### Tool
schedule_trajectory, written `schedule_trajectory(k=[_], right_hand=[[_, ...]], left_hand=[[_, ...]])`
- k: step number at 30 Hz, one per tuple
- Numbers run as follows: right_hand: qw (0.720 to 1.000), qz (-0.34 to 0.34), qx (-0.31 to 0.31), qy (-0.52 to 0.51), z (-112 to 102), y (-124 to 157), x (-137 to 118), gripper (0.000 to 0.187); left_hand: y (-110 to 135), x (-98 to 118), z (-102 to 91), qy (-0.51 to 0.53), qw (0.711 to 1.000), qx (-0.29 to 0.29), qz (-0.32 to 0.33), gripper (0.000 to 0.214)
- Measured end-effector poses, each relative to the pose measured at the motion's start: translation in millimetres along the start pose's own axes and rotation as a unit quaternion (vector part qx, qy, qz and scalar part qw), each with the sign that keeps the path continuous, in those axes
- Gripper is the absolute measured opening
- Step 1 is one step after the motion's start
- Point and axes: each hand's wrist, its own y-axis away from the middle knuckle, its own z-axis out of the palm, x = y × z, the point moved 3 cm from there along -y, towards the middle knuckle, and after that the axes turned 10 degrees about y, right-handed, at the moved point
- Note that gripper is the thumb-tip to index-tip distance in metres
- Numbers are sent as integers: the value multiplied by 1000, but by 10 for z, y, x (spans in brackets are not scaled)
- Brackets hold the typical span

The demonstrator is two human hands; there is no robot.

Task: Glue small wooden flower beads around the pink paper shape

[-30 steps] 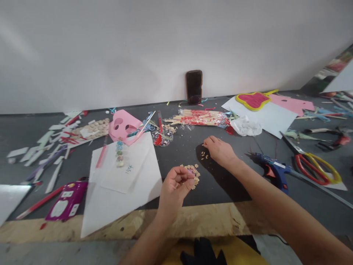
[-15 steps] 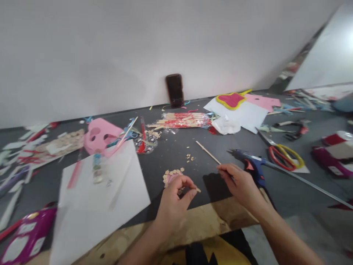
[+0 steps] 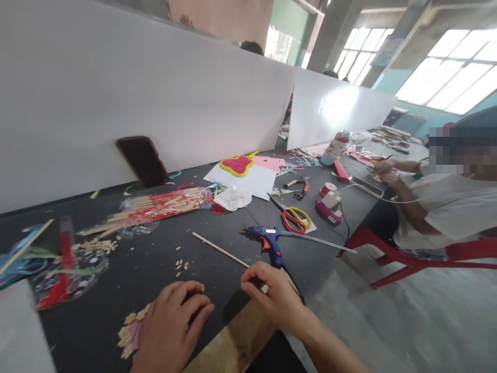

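My right hand (image 3: 272,295) grips a thin wooden stick (image 3: 219,250) that points up and left across the dark tabletop. My left hand (image 3: 171,324) lies curled beside a pink piece crusted with beige flakes (image 3: 132,331), and its fingertips are hidden. A few loose flakes (image 3: 182,265) lie between my hands. Just beyond the right hand is a blue hot glue gun (image 3: 267,243) on its side, not touching the stick.
Red-and-yellow scissors (image 3: 293,220), a bag of red-and-cream sticks (image 3: 147,207), and a phone (image 3: 143,160) leaning on a white partition (image 3: 155,93) surround my hands. A seated person (image 3: 438,207) works at the table's far right on a red chair (image 3: 411,254).
My head has turned right, bringing the seated person and windows into view. My right hand has picked up the stick since the earliest frame. My left hand has dropped its pinch and curled.
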Motion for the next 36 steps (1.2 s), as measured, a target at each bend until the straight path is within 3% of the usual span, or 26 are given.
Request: schedule_trajectory(k=[5, 12, 20, 26, 33, 36], right_hand=[[999, -33, -21, -26, 95, -104, -163, 5], [996, -70, -2, -48, 291, -219, -306, 5], [995, -86, 0, -58, 366, -247, -374, 6], [994, -85, 3, -62, 349, -224, -426, 6], [989, -122, 24, -77, 389, -227, -477, 8], [985, -149, 25, -79, 414, -228, -517, 13]], left_hand=[[26, -142, -60, -25, 999, 23, -30, 24], [98, -93, -127, -8, 996, 55, -72, 29], [134, -138, -228, -70, 993, 91, 13, 25], [138, -92, -258, -46, 994, 96, -10, 31], [268, -278, -238, -6, 991, 127, -27, 26], [332, -295, -223, 54, 991, 109, -50, 24]])
